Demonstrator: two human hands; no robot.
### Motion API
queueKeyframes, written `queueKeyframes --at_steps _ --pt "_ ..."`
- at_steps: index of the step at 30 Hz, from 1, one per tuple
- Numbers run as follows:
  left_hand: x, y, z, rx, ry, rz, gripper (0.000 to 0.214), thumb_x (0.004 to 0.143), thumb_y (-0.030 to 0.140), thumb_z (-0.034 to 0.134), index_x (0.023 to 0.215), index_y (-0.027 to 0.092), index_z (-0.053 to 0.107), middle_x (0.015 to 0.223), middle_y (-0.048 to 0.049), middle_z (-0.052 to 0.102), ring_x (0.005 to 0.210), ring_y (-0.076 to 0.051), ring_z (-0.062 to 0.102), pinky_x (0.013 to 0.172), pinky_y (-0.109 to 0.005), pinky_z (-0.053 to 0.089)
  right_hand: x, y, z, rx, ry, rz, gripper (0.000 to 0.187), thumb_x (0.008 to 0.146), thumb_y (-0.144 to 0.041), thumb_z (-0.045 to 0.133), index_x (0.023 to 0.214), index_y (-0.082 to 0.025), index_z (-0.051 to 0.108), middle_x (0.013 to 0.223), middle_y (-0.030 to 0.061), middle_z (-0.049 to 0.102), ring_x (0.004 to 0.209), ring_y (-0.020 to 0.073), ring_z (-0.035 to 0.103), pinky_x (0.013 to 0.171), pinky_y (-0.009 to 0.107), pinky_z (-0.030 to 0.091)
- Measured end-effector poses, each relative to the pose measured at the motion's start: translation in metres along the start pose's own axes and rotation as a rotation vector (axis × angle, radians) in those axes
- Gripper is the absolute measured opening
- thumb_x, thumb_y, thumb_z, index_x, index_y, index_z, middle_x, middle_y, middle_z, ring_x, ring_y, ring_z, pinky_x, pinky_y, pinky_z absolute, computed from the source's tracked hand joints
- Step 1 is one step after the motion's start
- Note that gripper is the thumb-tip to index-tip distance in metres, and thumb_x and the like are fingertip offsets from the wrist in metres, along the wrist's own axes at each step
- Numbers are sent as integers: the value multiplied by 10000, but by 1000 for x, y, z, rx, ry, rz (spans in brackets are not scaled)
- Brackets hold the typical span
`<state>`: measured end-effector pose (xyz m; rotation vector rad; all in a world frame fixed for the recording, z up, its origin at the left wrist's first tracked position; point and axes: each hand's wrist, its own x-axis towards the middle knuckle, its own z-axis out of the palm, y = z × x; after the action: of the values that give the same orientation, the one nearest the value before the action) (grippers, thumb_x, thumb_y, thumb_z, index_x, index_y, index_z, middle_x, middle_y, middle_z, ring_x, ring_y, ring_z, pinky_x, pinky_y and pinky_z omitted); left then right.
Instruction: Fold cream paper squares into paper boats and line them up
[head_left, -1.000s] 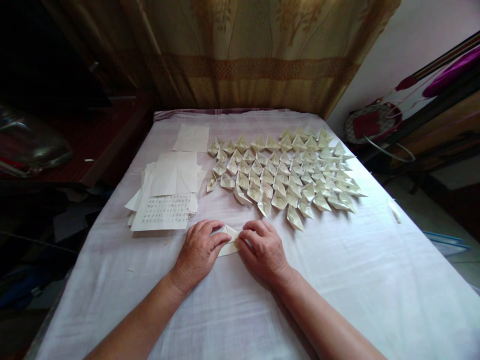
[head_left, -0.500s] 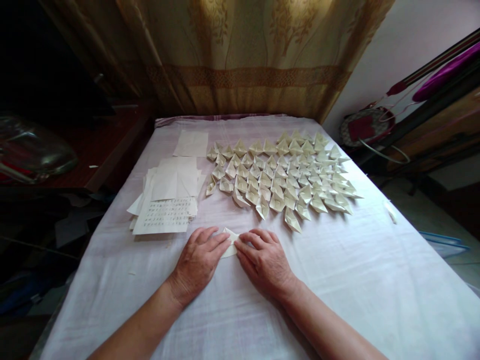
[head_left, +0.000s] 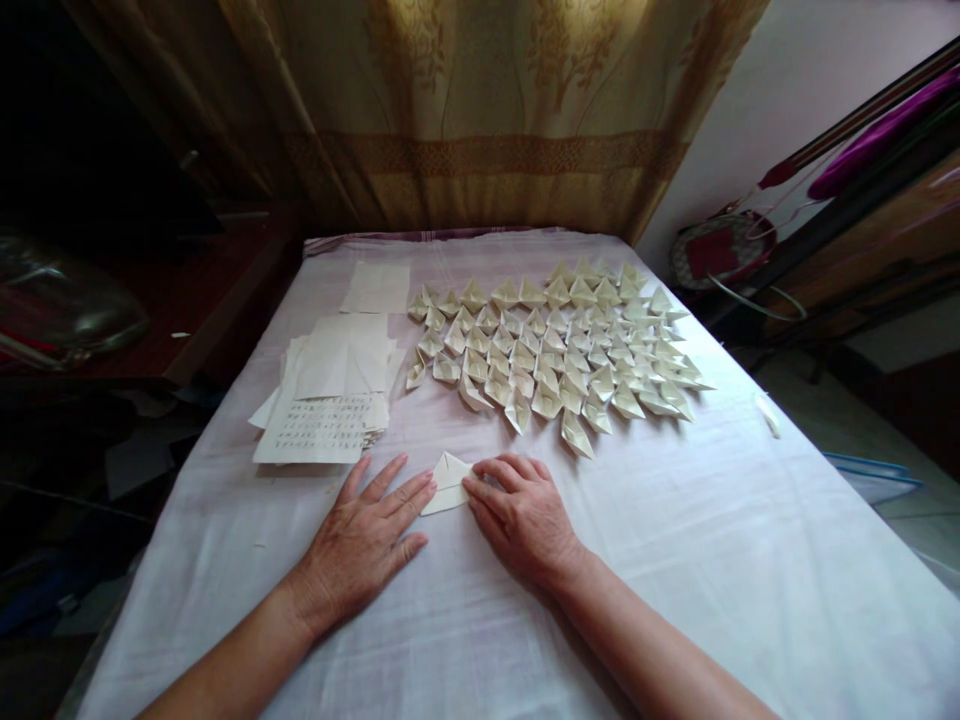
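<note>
A small folded piece of paper [head_left: 448, 482] lies on the white cloth in front of me, pointed at the top with a crease line across it. My left hand [head_left: 360, 545] rests flat on the cloth, fingers spread, its fingertips at the paper's left edge. Closed over the right corner of the paper is my right hand [head_left: 525, 515], fingers bent together; its thumb is partly hidden. Beyond the hands stand several rows of folded paper boats [head_left: 555, 350].
To the left lies a stack of paper sheets [head_left: 341, 360], one with writing on it. Another sheet [head_left: 376, 288] lies behind the stack. A patterned curtain [head_left: 480, 160] hangs at the table's far edge. A white scrap [head_left: 769, 417] sits near the right edge.
My left hand has slid left and spread its fingers, uncovering more of the folded paper. The right hand stays at the paper's right corner. The view has shifted slightly.
</note>
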<state>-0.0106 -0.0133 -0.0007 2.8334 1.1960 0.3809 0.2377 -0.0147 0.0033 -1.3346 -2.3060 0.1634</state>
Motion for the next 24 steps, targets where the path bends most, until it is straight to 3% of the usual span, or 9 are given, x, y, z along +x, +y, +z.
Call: queueKeyframes --at_steps 11,15,19,24 --pt "-12 -1 -6 42 46 -2 438 962 375 534 1387 273 556 1348 -30 648 1342 -296 488 1184 -524 197 -1 0 0 12 24 -5 186 944 -253 573 1079 -232 700 1088 64 701 1004 235 564 865 391 387" --pt "-8 2 -7 33 55 -13 390 982 365 488 1339 256 602 1321 -33 667 1315 -306 508 1176 -528 204 0 -6 4 11 37 -45 242 962 -268 535 1153 -229 678 1225 72 682 1170 259 537 981 421 365" --pt "-4 5 -8 19 69 -22 378 990 360 469 1307 229 625 1303 -29 678 1277 -312 536 1169 -521 204 3 -14 11 63 -119 -164 411 971 -345 536 1371 -249 550 1407 36 587 1399 258 377 1148 463 242" --pt "-3 5 -10 31 78 -12 351 979 350 499 1272 227 648 1273 -32 695 1240 -303 561 1151 -518 239 -2 -7 10 81 -237 -110 438 984 -368 517 1407 -257 527 1451 22 546 1448 264 318 1190 511 180"
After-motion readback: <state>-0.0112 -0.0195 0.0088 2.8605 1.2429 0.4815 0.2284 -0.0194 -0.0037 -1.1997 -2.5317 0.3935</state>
